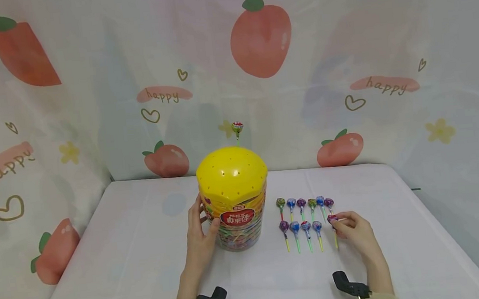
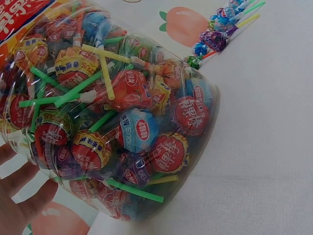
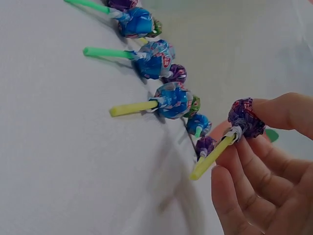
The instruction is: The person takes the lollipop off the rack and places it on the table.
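A large clear jar of wrapped lollipops point(image 1: 241, 233) with a yellow lid point(image 1: 230, 172) stands left of the rows of lollipops. My left hand point(image 1: 202, 242) holds the jar's left side, thumb toward the front and fingers reaching round behind. The left wrist view shows the packed lollipops point(image 2: 139, 131) through the jar wall, with fingertips against it. My right hand point(image 1: 355, 232) pinches a purple-wrapped lollipop point(image 3: 246, 119) by its candy head, its yellow stick pointing toward me. It is at the right end of the front row, beside a blue lollipop point(image 1: 317, 228).
Two rows of lollipops lie on the white tablecloth, with a green one point(image 1: 281, 203) at the back row's left and a purple one point(image 1: 284, 227) in front. One red-and-green lollipop point(image 1: 238, 128) shows upright above the lid. A fruit-printed curtain point(image 1: 207, 37) hangs behind.
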Action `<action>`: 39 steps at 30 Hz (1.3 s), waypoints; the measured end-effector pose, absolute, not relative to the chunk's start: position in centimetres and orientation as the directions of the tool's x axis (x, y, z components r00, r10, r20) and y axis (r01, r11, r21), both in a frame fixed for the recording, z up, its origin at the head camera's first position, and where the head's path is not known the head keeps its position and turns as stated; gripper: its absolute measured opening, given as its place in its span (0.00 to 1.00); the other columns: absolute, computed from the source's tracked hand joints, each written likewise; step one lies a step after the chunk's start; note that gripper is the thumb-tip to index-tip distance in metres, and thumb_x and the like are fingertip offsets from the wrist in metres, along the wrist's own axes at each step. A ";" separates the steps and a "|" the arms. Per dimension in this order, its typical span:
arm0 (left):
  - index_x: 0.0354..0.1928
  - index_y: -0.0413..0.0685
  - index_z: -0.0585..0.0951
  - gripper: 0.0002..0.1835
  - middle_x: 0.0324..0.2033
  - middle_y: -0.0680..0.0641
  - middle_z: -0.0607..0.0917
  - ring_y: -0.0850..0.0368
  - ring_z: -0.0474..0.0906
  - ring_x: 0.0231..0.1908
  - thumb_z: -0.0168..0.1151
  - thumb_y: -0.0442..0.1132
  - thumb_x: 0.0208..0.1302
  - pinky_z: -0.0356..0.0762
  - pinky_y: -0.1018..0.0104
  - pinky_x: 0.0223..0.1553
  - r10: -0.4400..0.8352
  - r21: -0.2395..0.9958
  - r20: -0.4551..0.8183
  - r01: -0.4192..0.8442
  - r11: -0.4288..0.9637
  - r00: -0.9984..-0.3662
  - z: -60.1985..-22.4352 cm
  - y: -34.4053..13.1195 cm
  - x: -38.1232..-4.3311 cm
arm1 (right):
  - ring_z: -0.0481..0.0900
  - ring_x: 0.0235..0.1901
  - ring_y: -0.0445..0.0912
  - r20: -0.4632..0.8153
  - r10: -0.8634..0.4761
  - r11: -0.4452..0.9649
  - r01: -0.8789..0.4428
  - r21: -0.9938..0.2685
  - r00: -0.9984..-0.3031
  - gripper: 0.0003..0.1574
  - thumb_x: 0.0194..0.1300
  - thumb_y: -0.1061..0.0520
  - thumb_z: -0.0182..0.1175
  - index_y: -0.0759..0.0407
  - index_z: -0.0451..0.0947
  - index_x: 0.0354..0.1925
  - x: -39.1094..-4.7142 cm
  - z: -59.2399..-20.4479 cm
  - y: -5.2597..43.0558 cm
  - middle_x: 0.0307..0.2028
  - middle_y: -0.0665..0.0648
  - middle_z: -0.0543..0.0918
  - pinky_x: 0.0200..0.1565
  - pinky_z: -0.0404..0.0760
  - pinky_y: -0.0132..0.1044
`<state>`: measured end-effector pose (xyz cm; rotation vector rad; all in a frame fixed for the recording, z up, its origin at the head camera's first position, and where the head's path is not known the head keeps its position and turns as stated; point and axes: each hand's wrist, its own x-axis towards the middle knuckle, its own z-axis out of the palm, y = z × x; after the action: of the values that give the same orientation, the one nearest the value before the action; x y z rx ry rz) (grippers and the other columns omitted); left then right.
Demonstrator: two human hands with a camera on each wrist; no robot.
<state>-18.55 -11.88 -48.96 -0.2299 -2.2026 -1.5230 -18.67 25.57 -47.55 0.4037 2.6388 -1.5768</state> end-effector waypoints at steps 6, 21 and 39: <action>0.75 0.64 0.50 0.41 0.67 0.48 0.65 0.53 0.65 0.64 0.59 0.43 0.65 0.74 0.45 0.58 -0.106 0.835 0.471 0.405 0.372 -0.876 -48.9 -11.9 -18.4 | 0.75 0.27 0.31 -0.184 0.209 0.476 0.264 -0.839 -0.960 0.26 0.66 0.54 0.59 0.69 0.69 0.56 -19.0 -48.6 25.8 0.28 0.44 0.80 0.31 0.79 0.24; 0.75 0.64 0.50 0.41 0.67 0.48 0.65 0.53 0.65 0.64 0.59 0.45 0.65 0.74 0.45 0.58 -0.102 0.837 0.468 0.404 0.370 -0.878 -48.7 -12.0 -18.5 | 0.75 0.26 0.39 -0.170 0.219 0.583 0.269 -0.767 -0.961 0.25 0.65 0.51 0.60 0.68 0.73 0.52 -19.6 -49.8 25.6 0.30 0.52 0.83 0.26 0.74 0.28; 0.75 0.63 0.50 0.41 0.67 0.48 0.65 0.52 0.65 0.64 0.59 0.45 0.66 0.74 0.45 0.58 -0.103 0.833 0.470 0.402 0.379 -0.877 -48.8 -12.0 -18.4 | 0.74 0.24 0.40 -0.147 0.239 0.630 0.269 -0.729 -0.960 0.25 0.64 0.49 0.61 0.69 0.75 0.48 -19.3 -49.7 25.5 0.27 0.53 0.81 0.24 0.70 0.30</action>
<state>-18.39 -11.96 -48.77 -0.2574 -2.1950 -1.5112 -19.30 25.48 -49.66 0.4369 2.8031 -1.2623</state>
